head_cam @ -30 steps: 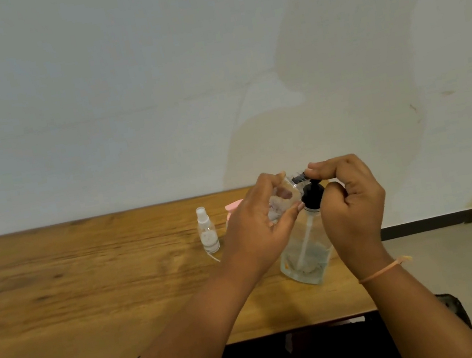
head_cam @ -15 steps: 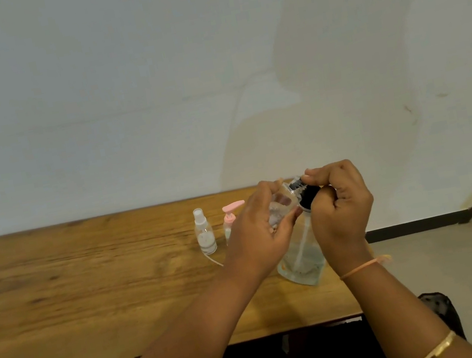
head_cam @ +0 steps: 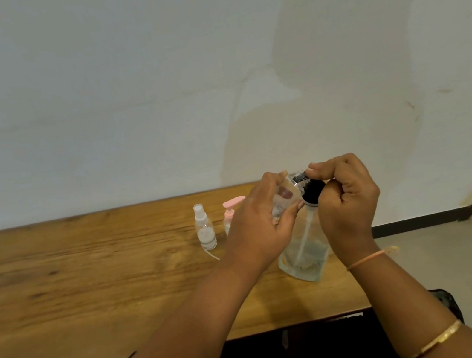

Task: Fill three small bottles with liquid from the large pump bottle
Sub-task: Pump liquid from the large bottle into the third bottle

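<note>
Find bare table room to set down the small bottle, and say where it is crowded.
Free: the broad stretch of table left of the spray bottle, back edge to front. Crowded: the right end, where spray bottle, pink bottle and pump bottle stand close and both hands work: left hand holding the small bottle, right hand on the pump.

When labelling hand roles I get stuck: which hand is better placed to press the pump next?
Right. The right hand sits curled over the black pump head of the large bottle, while the left hand holds a small bottle up to it.
</note>
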The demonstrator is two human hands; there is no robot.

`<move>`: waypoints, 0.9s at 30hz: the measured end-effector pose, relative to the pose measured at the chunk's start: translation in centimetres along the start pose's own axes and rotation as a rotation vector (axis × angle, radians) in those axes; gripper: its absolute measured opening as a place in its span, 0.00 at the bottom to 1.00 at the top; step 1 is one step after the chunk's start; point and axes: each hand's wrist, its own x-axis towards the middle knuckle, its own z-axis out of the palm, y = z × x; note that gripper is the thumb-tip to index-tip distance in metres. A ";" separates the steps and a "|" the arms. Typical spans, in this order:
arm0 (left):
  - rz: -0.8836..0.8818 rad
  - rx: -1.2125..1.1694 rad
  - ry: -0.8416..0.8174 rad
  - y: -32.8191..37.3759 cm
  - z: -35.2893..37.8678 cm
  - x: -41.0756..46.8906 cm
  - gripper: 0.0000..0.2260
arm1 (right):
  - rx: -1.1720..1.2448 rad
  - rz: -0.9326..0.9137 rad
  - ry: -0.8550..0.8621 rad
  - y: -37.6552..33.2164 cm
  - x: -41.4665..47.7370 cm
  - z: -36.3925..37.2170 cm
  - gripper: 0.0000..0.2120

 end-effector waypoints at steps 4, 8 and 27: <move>0.002 -0.009 0.012 0.2 0.0 -0.2 0.16 | 0.032 0.055 0.019 -0.9 -0.4 0.0 0.19; 0.041 0.016 0.038 0.5 -0.7 -0.2 0.16 | 0.069 0.064 -0.012 -1.7 0.1 -0.4 0.19; -0.012 -0.041 0.009 0.5 -0.8 -0.1 0.15 | 0.078 0.062 -0.046 -1.4 0.9 -0.7 0.18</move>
